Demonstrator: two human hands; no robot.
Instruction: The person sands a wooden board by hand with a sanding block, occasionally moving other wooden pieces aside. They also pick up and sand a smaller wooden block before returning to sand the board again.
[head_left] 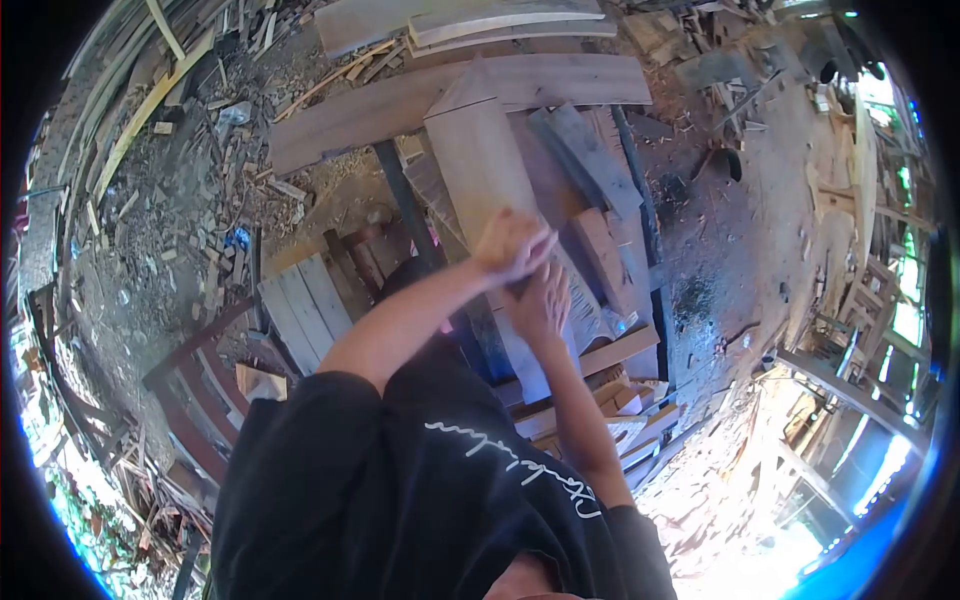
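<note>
A long smooth wooden board (480,160) lies lengthwise in front of me on a low workbench, its near end reaching towards my body. My left hand (513,246) is over the board's middle with its fingers curled closed. What it grips, if anything, is hidden, though a small dark patch shows just below it. Just nearer to me, my right hand (541,302) rests on the board with fingers stretched out and pointing away, close against the left hand. Beside the right hand stands a brown wood block (600,255).
A wide plank (570,82) crosses the bench's far end, with stacked boards (510,28) beyond. A grey timber piece (588,160) lies right of the board. Wood offcuts (625,405) fill the near right. Slatted wood (305,305) stands at left; scraps litter the ground.
</note>
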